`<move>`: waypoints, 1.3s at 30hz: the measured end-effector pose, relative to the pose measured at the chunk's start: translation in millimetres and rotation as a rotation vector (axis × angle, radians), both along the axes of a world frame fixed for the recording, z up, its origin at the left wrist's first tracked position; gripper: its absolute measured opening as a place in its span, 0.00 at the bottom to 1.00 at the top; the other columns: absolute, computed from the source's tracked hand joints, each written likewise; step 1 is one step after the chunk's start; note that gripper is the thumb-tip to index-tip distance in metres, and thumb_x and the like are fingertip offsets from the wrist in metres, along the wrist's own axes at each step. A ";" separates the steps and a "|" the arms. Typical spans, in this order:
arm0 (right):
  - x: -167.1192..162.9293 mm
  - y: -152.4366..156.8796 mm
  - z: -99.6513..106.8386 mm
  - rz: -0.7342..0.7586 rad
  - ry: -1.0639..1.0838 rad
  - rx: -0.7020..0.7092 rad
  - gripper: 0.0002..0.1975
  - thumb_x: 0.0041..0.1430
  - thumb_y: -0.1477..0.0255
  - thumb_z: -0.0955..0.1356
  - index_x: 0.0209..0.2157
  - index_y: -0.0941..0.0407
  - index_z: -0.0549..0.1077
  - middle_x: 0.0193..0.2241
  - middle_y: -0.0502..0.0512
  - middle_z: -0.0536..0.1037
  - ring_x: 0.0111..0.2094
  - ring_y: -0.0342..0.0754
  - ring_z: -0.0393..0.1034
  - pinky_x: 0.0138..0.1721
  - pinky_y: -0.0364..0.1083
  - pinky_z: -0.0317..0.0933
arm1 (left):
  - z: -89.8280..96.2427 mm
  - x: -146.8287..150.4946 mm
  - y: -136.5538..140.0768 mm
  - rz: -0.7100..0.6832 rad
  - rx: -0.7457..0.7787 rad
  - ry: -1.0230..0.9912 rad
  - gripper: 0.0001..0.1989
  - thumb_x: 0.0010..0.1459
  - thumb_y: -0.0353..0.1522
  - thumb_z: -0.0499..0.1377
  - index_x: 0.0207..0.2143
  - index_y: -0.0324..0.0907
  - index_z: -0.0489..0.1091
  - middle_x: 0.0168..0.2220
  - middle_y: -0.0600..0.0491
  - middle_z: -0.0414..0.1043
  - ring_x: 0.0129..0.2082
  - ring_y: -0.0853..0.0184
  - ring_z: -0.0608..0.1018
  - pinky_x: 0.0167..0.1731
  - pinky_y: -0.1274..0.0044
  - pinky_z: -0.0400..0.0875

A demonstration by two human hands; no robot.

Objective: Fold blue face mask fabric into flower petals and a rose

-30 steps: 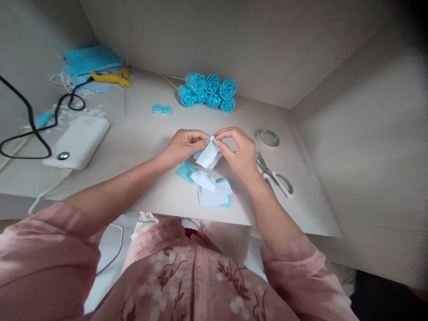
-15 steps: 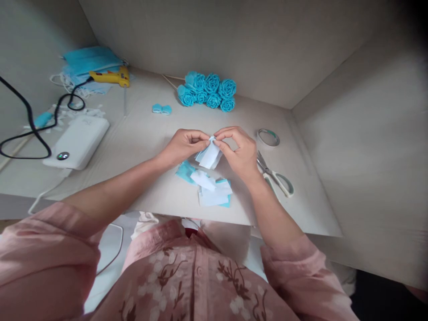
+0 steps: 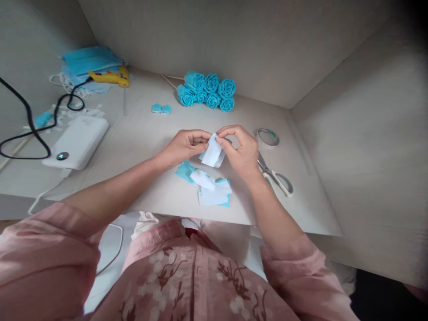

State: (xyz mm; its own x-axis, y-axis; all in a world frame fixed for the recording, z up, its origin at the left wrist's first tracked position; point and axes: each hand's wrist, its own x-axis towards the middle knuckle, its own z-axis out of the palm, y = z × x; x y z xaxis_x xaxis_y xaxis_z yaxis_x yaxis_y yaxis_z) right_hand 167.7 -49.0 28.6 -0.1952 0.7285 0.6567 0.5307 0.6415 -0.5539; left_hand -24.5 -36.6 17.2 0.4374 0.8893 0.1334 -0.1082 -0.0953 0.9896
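Between both hands hangs a folded piece of mask fabric [image 3: 213, 153], white in front with pale blue at its edges. My left hand [image 3: 185, 145] pinches it near the upper left edge. The thumb and fingers of my right hand [image 3: 241, 149] are closed on its top right corner. Below, on the table, lie loose cut pieces: a blue one [image 3: 186, 172], a crumpled white one [image 3: 203, 179] and a flat white one with blue under it [image 3: 214, 196]. Scissors [image 3: 274, 175] rest beside my right wrist, partly hidden by it.
Blue fabric roses [image 3: 212, 91] on sticks lie at the back, with a small blue bow-like piece [image 3: 161, 109] nearer. A tape roll [image 3: 268, 137] is at right. On the left are a yellow glue gun [image 3: 110, 77], blue masks [image 3: 90, 59], a white power bank [image 3: 78, 141] and a black cable [image 3: 28, 107].
The held fabric has turned and spread, showing a wider white face. My right fingers have shifted slightly along its top edge. The things on the table stay as they were.
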 end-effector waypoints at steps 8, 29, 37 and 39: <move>0.7 -0.5 0.1 0.062 -0.063 -0.007 0.02 0.63 0.71 0.69 0.34 0.51 0.73 0.39 0.51 0.82 0.44 0.50 0.76 0.50 0.52 0.66 | 1.6 0.0 1.2 0.194 0.018 0.092 0.17 0.50 0.44 0.67 0.31 0.38 0.78 0.30 0.52 0.77 0.30 0.69 0.75 0.32 0.78 0.68; -0.6 -0.2 -2.1 0.047 -0.103 -0.006 0.01 0.63 0.73 0.69 0.35 0.52 0.73 0.39 0.52 0.82 0.44 0.50 0.76 0.50 0.51 0.66 | 4.9 1.2 -1.6 0.210 0.099 0.135 0.19 0.49 0.45 0.67 0.30 0.37 0.79 0.31 0.50 0.79 0.30 0.69 0.76 0.31 0.80 0.69; -1.8 -2.6 -0.3 0.008 -0.067 -0.060 0.03 0.63 0.69 0.69 0.35 0.52 0.75 0.36 0.50 0.82 0.41 0.49 0.76 0.47 0.49 0.66 | 5.1 1.7 -2.5 0.175 0.069 0.105 0.16 0.50 0.43 0.67 0.30 0.37 0.77 0.27 0.53 0.76 0.27 0.71 0.74 0.28 0.80 0.68; -0.8 -1.6 0.1 0.009 0.016 -0.084 0.05 0.65 0.67 0.68 0.38 0.52 0.75 0.38 0.51 0.82 0.42 0.48 0.76 0.48 0.48 0.67 | 3.5 2.0 -0.7 0.211 0.018 0.062 0.14 0.49 0.40 0.67 0.31 0.37 0.76 0.27 0.54 0.75 0.25 0.72 0.73 0.27 0.80 0.68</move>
State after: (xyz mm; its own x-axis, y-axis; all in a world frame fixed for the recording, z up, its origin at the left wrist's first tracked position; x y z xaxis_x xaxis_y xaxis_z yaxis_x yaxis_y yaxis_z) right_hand 166.9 -50.6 28.8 -0.1921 0.7797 0.5959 0.5162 0.5967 -0.6143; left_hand -22.4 -37.3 20.7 0.2496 0.9597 0.1289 -0.0227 -0.1273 0.9916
